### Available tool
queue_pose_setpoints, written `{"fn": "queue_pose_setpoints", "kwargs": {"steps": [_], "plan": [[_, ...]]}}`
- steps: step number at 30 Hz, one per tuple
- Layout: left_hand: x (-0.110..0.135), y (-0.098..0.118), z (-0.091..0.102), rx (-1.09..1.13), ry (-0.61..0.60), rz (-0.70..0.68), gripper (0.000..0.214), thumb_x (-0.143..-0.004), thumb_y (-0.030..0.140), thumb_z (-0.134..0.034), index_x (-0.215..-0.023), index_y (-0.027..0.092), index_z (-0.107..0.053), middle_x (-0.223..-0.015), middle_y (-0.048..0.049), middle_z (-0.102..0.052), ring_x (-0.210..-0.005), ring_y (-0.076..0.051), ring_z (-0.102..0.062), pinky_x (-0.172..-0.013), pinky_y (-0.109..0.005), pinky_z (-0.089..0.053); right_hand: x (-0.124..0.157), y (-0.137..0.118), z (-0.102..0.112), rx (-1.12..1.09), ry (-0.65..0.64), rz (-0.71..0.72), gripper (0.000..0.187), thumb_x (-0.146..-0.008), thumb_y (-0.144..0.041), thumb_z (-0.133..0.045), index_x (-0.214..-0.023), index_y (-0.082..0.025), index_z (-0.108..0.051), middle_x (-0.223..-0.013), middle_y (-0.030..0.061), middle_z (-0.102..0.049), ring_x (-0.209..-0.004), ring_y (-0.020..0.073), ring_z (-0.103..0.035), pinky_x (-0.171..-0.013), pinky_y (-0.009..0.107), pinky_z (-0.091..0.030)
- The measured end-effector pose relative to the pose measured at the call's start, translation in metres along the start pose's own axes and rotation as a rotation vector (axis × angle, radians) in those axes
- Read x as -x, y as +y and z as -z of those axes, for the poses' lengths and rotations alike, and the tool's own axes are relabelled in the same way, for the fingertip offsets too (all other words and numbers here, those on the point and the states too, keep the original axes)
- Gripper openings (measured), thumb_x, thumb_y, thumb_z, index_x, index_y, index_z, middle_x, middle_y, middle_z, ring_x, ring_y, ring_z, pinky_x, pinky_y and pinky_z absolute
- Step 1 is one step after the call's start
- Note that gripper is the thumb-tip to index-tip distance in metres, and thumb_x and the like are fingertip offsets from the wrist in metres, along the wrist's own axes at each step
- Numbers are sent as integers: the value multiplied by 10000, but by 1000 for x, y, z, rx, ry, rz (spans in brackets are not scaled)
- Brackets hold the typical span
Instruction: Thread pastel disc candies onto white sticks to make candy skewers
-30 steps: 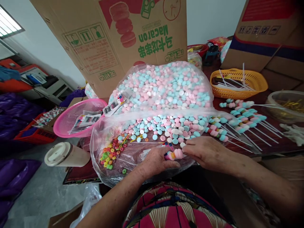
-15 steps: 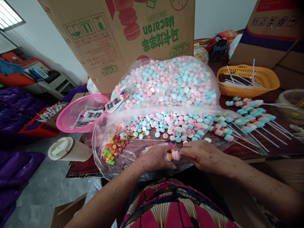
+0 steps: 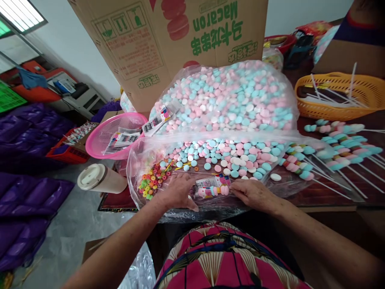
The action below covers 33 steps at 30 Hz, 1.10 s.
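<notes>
A candy skewer [image 3: 214, 191] with pink, yellow and blue pieces lies over a printed clear packet [image 3: 209, 182]. My right hand [image 3: 252, 194] is closed at the skewer's right end, fingers pinched; the stick is hidden there. At the other end, my left hand [image 3: 179, 192] has thumb and fingers apart, close beside the leftmost candies. Loose pink, blue and white candies [image 3: 237, 160] are spread just beyond both hands. Small ring candies [image 3: 152, 180] in red, orange, yellow and green lie left of my left hand.
A big clear bag of candies [image 3: 228, 96] stands behind, before a cardboard box [image 3: 129, 60]. Finished candy skewers [image 3: 345, 146] lie at right, below an orange basket [image 3: 339, 110] with sticks. To the left are a pink basket [image 3: 99, 138] holding packets and a lidded cup [image 3: 112, 179].
My left hand has moved left and loosened from around the candies, so more of the skewer and packet shows. My right hand stays at the right end. The camera view has shifted left.
</notes>
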<state>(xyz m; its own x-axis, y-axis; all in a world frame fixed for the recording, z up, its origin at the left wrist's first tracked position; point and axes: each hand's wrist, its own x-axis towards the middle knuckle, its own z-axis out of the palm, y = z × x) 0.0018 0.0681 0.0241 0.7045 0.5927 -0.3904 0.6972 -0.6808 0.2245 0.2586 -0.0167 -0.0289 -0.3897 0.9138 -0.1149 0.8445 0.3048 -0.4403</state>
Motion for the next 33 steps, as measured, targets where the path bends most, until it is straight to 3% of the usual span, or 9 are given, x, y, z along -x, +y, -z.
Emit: {"fn": "queue_pose_setpoints", "kwargs": {"steps": [5, 11, 15, 19, 23, 26, 28, 29, 33], "plan": [[-3, 8, -28, -37, 76, 53, 469, -694, 519, -706, -1018, 191, -620, -1120, -115, -590, -1085, -327, -509, -942, -511, -362, -3, -6, 0, -48, 2, 13, 285, -935, -251, -378, -836, -195, -639, -816, 49, -658, -727, 155, -580, -642, 249, -369], [-13, 20, -24, 89, 37, -86, 256, -846, 403, -557, -978, 201, -641, -998, -54, -687, -972, -256, -604, -883, -372, -409, -3, -23, 13, 5, 10, 85, 256, -915, -229, -397, -818, -189, -630, -817, 46, -647, -694, 140, -554, -598, 246, -322], [-17, 26, -19, 193, 26, -64, 328, -799, 469, -601, -989, 205, -646, -943, -42, -704, -855, -240, -640, -721, -299, -450, 0, -35, 24, 156, 35, 150, 196, -864, -138, -437, -850, -179, -628, -807, 40, -643, -665, 138, -547, -542, 258, -254], [-19, 34, -15, 176, 26, -81, 385, -734, 482, -660, -1000, 205, -629, -933, -52, -703, -855, -257, -641, -709, -306, -460, 5, -38, 30, 247, 30, 226, 170, -839, -116, -472, -873, -181, -626, -767, 32, -642, -634, 137, -544, -524, 266, -221], [-24, 44, -15, 87, -3, -124, 267, -813, 373, -568, -998, 188, -619, -886, -82, -701, -856, -279, -649, -749, -348, -466, 6, -36, 29, 243, -2, 191, 157, -834, -128, -494, -885, -188, -630, -783, 24, -652, -648, 140, -556, -525, 261, -230], [-28, 39, -7, 209, -13, -179, 590, -711, 436, -694, -1216, 191, -511, -1089, -95, -667, -973, -282, -624, -803, -346, -467, 6, -34, 25, 188, 41, 180, 182, -851, -115, -468, -897, -177, -633, -821, 34, -654, -690, 140, -562, -550, 258, -273], [-28, 26, 8, 377, -81, -241, 861, -583, 474, -789, -1319, 215, -426, -1183, -74, -631, -1009, -257, -609, -823, -325, -468, 8, -31, 21, 167, 81, 199, 198, -863, -108, -445, -878, -171, -632, -801, 39, -641, -684, 138, -549, -557, 260, -283], [-28, 18, 16, 450, -148, -265, 873, -551, 472, -809, -1311, 236, -449, -1172, -49, -639, -997, -241, -613, -825, -315, -469, 10, -30, 19, 164, 105, 211, 199, -863, -109, -440, -857, -169, -629, -783, 39, -631, -672, 136, -538, -555, 261, -281], [-23, -8, 37, 543, -418, -168, 541, -492, 453, -833, -969, 243, -687, -905, 5, -711, -870, -229, -639, -776, -323, -482, 13, -28, 15, 163, 264, 293, 202, -858, -104, -429, -788, -164, -609, -706, 28, -587, -611, 125, -483, -536, 266, -265]]}}
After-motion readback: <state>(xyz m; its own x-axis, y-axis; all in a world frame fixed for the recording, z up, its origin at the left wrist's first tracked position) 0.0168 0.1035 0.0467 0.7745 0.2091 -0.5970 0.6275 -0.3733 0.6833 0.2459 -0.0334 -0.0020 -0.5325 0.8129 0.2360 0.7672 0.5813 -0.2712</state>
